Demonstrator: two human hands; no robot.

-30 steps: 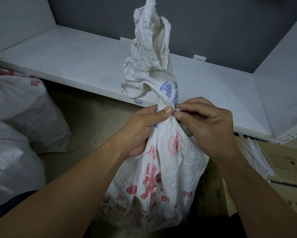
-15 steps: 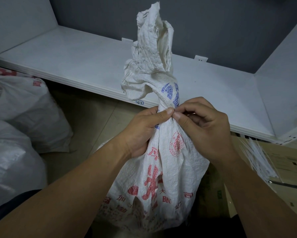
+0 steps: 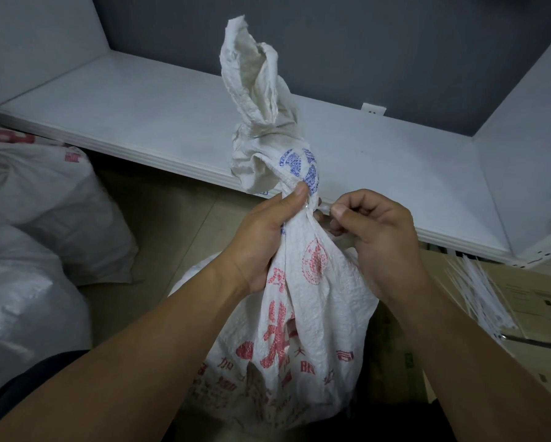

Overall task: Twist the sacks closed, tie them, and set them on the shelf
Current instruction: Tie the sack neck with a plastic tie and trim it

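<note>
Gripping the twisted sack (image 3: pixel 312 298) neck with the left hand (image 3: pixel 267 231), pinching a tie (image 3: pixel 324 208) beside it with the right hand (image 3: pixel 379 234).

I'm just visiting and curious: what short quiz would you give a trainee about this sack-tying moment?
1. True or false: the sack stands before the white shelf, not on it.
2. Fill in: the right hand pinches a thin white ___ at the sack's neck.
3. Which hand grips the twisted neck? A the left hand, B the right hand.
Key: 1 true; 2 tie; 3 A.
</note>
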